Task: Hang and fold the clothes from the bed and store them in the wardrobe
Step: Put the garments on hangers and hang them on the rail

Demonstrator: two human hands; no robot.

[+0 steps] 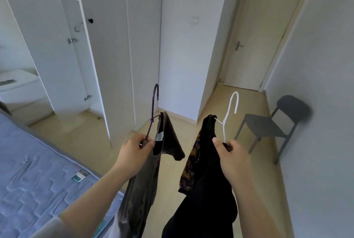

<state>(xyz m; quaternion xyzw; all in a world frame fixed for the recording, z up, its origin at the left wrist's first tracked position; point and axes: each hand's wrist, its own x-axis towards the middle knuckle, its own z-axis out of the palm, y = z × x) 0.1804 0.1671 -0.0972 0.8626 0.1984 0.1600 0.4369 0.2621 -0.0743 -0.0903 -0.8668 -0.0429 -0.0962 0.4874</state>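
My left hand (135, 153) grips a purple hanger (154, 107) just below its neck; a dark grey-brown garment (145, 184) hangs from it. My right hand (229, 159) holds a white hanger (230, 111) carrying a black garment (207, 180) with an orange-patterned lining. Both hangers are upright in front of me, hooks pointing up. The white wardrobe (115, 46) stands ahead on the left, one door (47, 46) swung open. The bed (38, 170) with its blue quilted mattress lies at the lower left.
A grey chair (275, 124) stands against the right wall. A closed room door (262, 32) is ahead on the right. A small box (80, 175) lies on the mattress. White drawers (21, 92) sit at the far left behind the open wardrobe door.
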